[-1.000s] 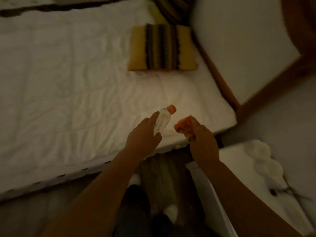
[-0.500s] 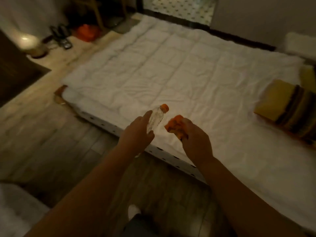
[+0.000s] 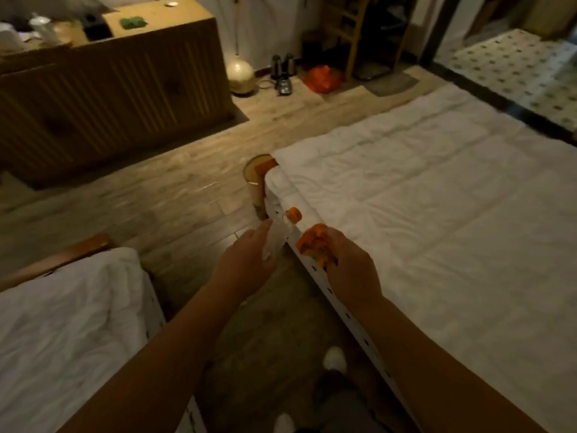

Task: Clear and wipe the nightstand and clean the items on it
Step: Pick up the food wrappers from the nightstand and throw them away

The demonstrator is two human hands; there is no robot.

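My left hand (image 3: 242, 265) grips a small clear plastic bottle (image 3: 278, 234) with an orange cap (image 3: 293, 214), held tilted with the cap pointing up and right. My right hand (image 3: 351, 271) is closed around a crumpled orange cloth (image 3: 315, 245), a short gap to the right of the bottle. Both hands hover over the floor gap beside the near corner of a white bed (image 3: 437, 229). The nightstand is out of view.
A second white bed (image 3: 68, 323) lies at the lower left. A wooden cabinet (image 3: 118, 89) with items on top stands at the back left. A round glowing lamp (image 3: 239, 73), two dark kettles (image 3: 282, 68) and an orange bag (image 3: 321, 78) sit on the wooden floor (image 3: 175, 201). A tiled doorway (image 3: 512, 64) opens at the top right.
My view has swung left from the pillow end of the bed towards its foot and the cabinet. Both hands keep the bottle and cloth in the same hold.
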